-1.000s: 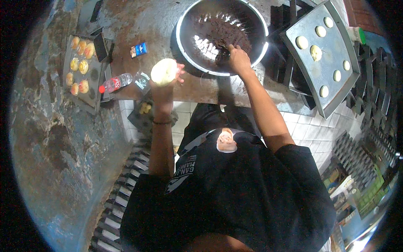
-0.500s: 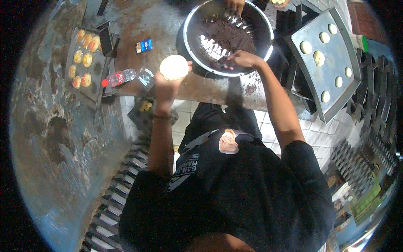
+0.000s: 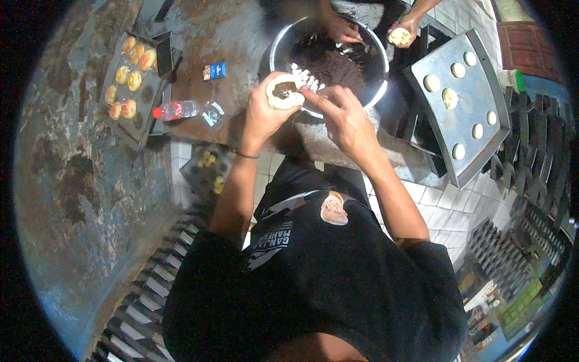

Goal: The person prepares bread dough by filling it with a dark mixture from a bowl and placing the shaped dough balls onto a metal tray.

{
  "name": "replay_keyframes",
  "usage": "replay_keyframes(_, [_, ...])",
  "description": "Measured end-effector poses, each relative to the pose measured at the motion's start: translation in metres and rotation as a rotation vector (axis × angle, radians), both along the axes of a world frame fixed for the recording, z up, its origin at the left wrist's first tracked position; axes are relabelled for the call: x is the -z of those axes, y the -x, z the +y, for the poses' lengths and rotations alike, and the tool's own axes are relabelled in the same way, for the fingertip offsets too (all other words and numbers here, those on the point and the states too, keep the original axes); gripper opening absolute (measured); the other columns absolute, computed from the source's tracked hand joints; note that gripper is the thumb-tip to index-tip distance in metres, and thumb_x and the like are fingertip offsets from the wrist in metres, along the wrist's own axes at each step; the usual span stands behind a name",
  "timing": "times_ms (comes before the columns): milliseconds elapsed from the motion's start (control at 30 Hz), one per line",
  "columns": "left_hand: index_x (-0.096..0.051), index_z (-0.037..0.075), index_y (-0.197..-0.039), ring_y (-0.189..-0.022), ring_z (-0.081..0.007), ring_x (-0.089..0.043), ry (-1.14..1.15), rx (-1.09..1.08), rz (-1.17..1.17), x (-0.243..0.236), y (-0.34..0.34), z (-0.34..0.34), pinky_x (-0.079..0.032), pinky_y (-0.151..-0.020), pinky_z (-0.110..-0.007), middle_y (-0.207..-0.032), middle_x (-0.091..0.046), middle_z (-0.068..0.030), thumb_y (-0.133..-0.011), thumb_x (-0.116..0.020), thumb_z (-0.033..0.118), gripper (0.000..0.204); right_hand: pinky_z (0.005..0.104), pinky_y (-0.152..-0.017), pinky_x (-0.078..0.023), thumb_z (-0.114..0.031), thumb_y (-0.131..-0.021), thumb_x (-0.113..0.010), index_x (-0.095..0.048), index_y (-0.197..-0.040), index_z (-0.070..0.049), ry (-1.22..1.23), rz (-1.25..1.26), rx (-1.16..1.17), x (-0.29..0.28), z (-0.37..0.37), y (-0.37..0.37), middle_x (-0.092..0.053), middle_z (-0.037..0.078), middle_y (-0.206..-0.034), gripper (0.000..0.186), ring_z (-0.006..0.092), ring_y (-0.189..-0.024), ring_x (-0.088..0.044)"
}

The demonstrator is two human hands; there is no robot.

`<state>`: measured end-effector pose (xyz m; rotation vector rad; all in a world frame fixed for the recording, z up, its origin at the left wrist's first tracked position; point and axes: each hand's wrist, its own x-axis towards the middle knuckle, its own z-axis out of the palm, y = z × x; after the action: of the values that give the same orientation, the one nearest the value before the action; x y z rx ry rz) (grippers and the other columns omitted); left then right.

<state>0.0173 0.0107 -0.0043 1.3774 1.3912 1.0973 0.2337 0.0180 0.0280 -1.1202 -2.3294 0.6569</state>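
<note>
My left hand (image 3: 263, 120) cups a flat round of pale dough (image 3: 277, 104) in front of the bowl's near left rim. A dark brown crumbly filling (image 3: 282, 90) sits in the middle of the dough. My right hand (image 3: 350, 123) reaches over from the right, fingers drawn together, with its index fingertip at the dough's right edge by the filling. Whatever those fingers may hold is too small to make out. Behind both hands stands a large metal bowl (image 3: 383, 89) with more of the dark filling (image 3: 338, 69) in it.
Another person's hand (image 3: 344, 31) works in the bowl; their other hand (image 3: 410, 27) holds filled dough. A tray (image 3: 467, 117) with several dough balls lies right. Left are a tray of glazed buns (image 3: 142, 102), a red-capped bottle (image 3: 178, 110) and a blue packet (image 3: 214, 71).
My right hand has come out of the bowl to the dough, which now carries dark filling. My left hand has moved right, toward the bowl. The other person's hands show more.
</note>
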Motion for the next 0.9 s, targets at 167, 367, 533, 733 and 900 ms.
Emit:
replay_keyframes(167, [-0.070,0.002,-0.111,-0.091,-0.0147,-0.074,-0.050,0.078,0.108,-0.006,-0.002,0.000,-0.058,-0.082,-0.031,-0.100,-0.078,-0.0072,-0.081,-0.084,0.005,0.034,0.0440,-0.094,-0.052,0.009,-0.076,-0.063,-0.060,-0.148,-0.018,0.053,0.026,0.061,-0.001,-0.029,-0.011,-0.061,0.013,-0.115,0.076,0.0342,-0.104,-0.059])
replay_keyframes(367, [-0.067,0.003,-0.117,-0.087,-0.0149,-0.073,0.277,-0.023,-0.234,0.036,-0.018,-0.011,-0.056,-0.071,-0.028,-0.099,-0.078,-0.0091,-0.096,-0.071,0.014,0.024,0.0421,-0.089,-0.052,0.010,-0.080,-0.059,-0.063,-0.141,-0.010,0.258,0.199,0.249,0.049,-0.082,-0.046,-0.062,0.015,-0.110,0.064,0.0347,-0.100,-0.062])
replay_keyframes(533, [-0.066,0.003,-0.115,-0.081,-0.0130,-0.071,0.253,0.152,-0.252,0.023,-0.024,-0.017,-0.055,-0.068,-0.026,-0.097,-0.077,-0.0087,-0.099,-0.070,0.015,0.020,0.0478,-0.096,-0.052,-0.011,-0.099,-0.062,-0.068,-0.120,-0.002,0.631,0.061,0.762,0.218,-0.156,-0.135,-0.066,0.023,-0.115,0.024,0.0428,-0.110,-0.064])
replay_keyframes(733, [-0.068,0.003,-0.110,-0.085,-0.0130,-0.072,0.186,0.488,-0.195,0.013,-0.034,-0.009,-0.058,-0.077,-0.029,-0.096,-0.075,-0.0069,-0.091,-0.077,0.008,0.022,0.0459,-0.099,-0.052,-0.036,-0.089,-0.082,-0.068,-0.126,-0.003,0.390,0.071,0.404,0.099,-0.079,-0.110,-0.063,0.022,-0.124,0.051,0.0398,-0.116,-0.063])
replay_keyframes(900, [-0.073,0.003,-0.109,-0.094,-0.0131,-0.070,0.212,0.702,-0.010,-0.015,-0.046,0.005,-0.056,-0.088,-0.032,-0.101,-0.076,-0.0044,-0.080,-0.086,0.014,0.034,0.0424,-0.100,-0.053,-0.035,-0.074,-0.092,-0.060,-0.142,-0.009,0.205,0.241,0.012,-0.045,-0.027,-0.061,-0.057,0.018,-0.132,0.079,0.0363,-0.122,-0.060])
